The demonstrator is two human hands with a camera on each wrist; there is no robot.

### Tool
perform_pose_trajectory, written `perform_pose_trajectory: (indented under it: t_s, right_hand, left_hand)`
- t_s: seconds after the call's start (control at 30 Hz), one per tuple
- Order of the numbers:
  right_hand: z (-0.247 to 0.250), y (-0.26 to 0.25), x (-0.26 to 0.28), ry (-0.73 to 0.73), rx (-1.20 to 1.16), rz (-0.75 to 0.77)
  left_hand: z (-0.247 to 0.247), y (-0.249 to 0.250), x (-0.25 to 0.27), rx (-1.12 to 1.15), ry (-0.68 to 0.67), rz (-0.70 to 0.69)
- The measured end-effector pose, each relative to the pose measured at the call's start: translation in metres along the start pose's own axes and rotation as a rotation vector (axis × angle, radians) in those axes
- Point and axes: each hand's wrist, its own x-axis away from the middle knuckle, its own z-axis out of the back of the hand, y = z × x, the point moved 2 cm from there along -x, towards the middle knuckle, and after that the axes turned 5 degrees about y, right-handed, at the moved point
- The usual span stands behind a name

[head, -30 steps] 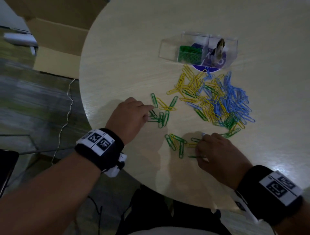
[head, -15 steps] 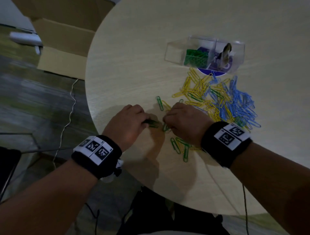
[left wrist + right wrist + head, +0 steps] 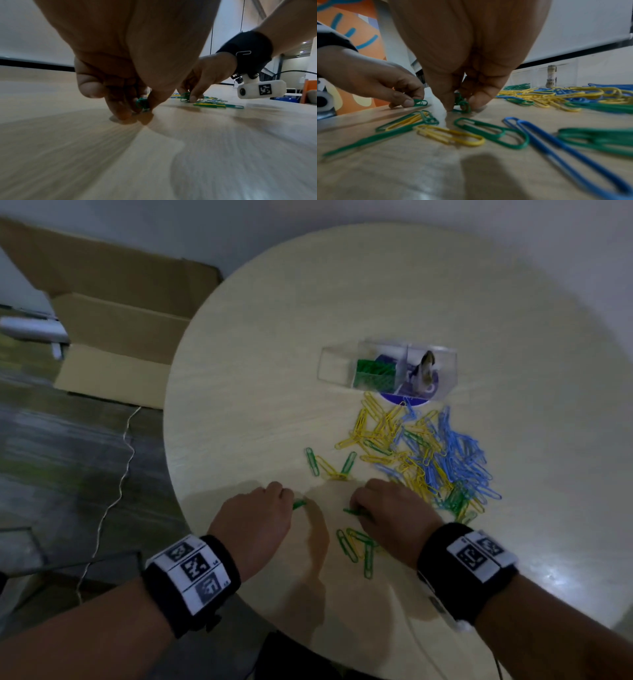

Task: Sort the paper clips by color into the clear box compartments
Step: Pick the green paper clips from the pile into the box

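Note:
A mixed heap of yellow, blue and green paper clips [image 3: 424,453] lies on the round table, in front of the clear box [image 3: 390,368], whose one compartment holds green clips [image 3: 373,373]. My left hand [image 3: 263,515] pinches a few green clips [image 3: 142,104] just above the tabletop. My right hand [image 3: 387,515] pinches a bunch of green clips [image 3: 462,103] against the table. Between and below the hands lie loose green and yellow clips [image 3: 356,546].
The pale wooden round table [image 3: 513,337] has its near edge just under my wrists. An upright small object [image 3: 424,368] stands in the box's right compartment over a purple disc. A cardboard box [image 3: 120,337] and a cable [image 3: 116,491] are on the floor at left.
My right hand swung from the lower right clips up to the left, beside my left hand, then picked up green clips. The hands have drawn slightly apart, and the head view shifted back.

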Motion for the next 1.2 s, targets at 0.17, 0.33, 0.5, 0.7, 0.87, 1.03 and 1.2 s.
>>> perform_pose_trajectory:
  t_s: [0.17,0.33,0.5,0.7,0.87,1.03,1.2]
  right_hand:
    - [0.028,0.024,-0.006,0.121,-0.214,-0.119]
    - [0.094,0.072,-0.044,0.389,-0.318,-0.359]
    - [0.133,0.101,-0.095,0.462,-0.344,-0.478]
    - [0.131,0.100,-0.125,0.408,-0.337,-0.499]
    - [0.114,0.089,-0.080,0.568,-0.332,-0.432]
    - [0.042,0.059,-0.031,0.282,-0.156,-0.018]
    - [0.003,0.064,-0.038,-0.041,0.132,0.074]
  left_hand:
    - [0.041,-0.006,-0.041,0.317,0.110,0.122]
    - [0.087,-0.002,-0.121,0.460,0.311,0.193]
    - [0.102,0.007,-0.195,0.550,0.387,0.258]
    - [0.094,0.009,-0.224,0.626,0.347,0.356]
    - [0.092,-0.007,-0.173,0.640,0.466,0.256]
    - [0.034,-0.002,-0.085,0.372,0.231,0.006]
    - [-0.011,0.018,-0.031,0.210,0.107,-0.015]
